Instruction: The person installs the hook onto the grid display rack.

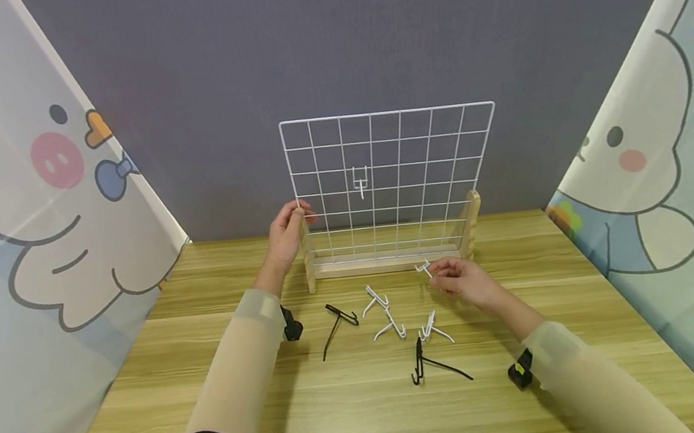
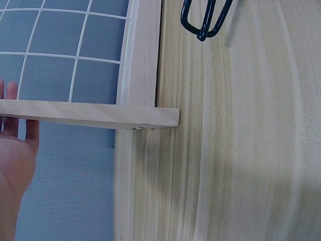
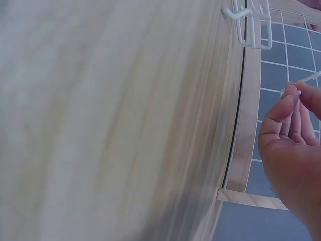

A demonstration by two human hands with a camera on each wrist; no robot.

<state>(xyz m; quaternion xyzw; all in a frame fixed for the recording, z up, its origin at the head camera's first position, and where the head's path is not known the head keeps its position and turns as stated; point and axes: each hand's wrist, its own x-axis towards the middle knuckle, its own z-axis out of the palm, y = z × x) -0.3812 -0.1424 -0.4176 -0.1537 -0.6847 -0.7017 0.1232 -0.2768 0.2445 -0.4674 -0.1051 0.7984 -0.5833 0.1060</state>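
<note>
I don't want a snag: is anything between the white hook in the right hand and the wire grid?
Nothing visible is. The right hand holds the white hook in front of the wire grid; the loose hooks lie on the table, farther from the grid, and the hung hook sits higher and to the left.

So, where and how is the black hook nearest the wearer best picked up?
Probably by the long prong of the black hook, pinched from the wearer's right: the prong sticks out that way, while the hook's far end lies close to a white hook.
</note>
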